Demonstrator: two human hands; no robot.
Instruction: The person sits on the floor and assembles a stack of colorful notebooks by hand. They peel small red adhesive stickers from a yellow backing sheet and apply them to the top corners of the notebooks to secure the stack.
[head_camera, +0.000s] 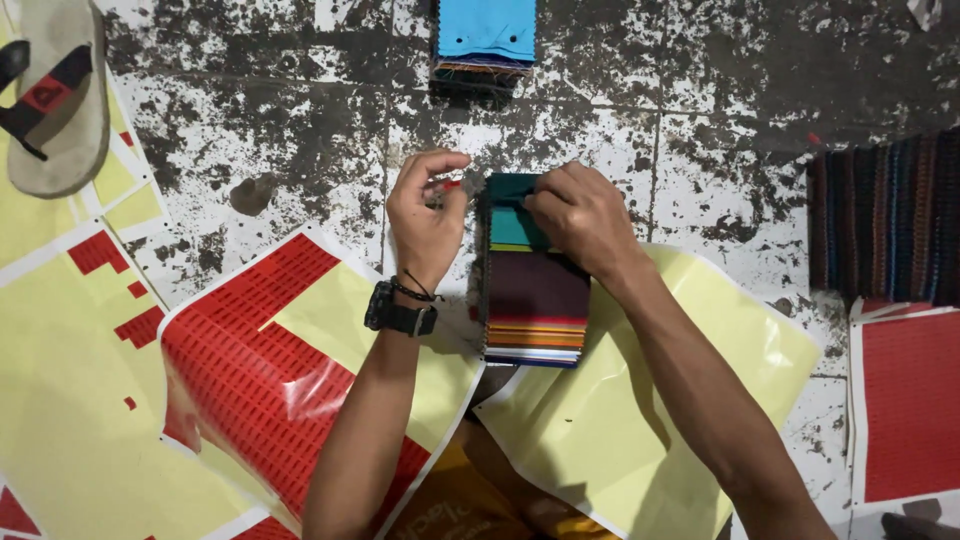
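Observation:
A stack of coloured fabric swatches (535, 300) lies on the floor in front of me, with teal, maroon and striped edges showing. My right hand (580, 215) presses on the far end of the stack, fingers curled over the top teal swatch. Beside the stack's left edge, my left hand (425, 205) pinches a small red sticker (452, 184) between thumb and fingertips. A black watch and cord bracelet sit on that wrist.
A red sticker sheet (250, 360) on yellow backing lies under my left forearm, a bare yellow backing sheet (640, 420) under my right. More swatch stacks stand at the top (485, 40) and far right (885, 220). A sandal (55, 95) rests top left.

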